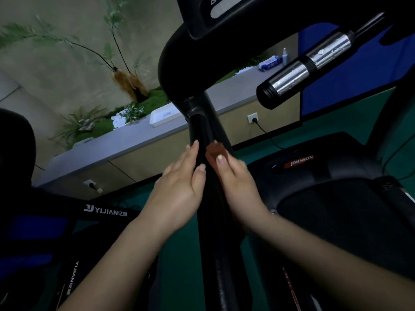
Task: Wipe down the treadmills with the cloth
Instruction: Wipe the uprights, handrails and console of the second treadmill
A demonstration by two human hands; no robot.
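A black treadmill upright post point(203, 129) rises in the middle of the view to a curved black handrail. My left hand point(179, 182) lies against the post's left side with straight fingers. My right hand point(233, 176) is on the post's right side and pinches a small reddish-brown cloth point(214, 150) against it, thumb on top. Only a corner of the cloth shows above my fingers. The treadmill's black motor cover with a red JOHNSON badge point(301, 161) lies to the right.
A chrome-and-black handle grip point(298, 72) juts in at upper right. Another dark machine marked YIJIAN point(105, 212) stands at left. Behind runs a grey ledge point(134, 135) with plants, a white tray, a wipes pack point(269, 62) and a bottle. Green floor point(179, 254) lies below.
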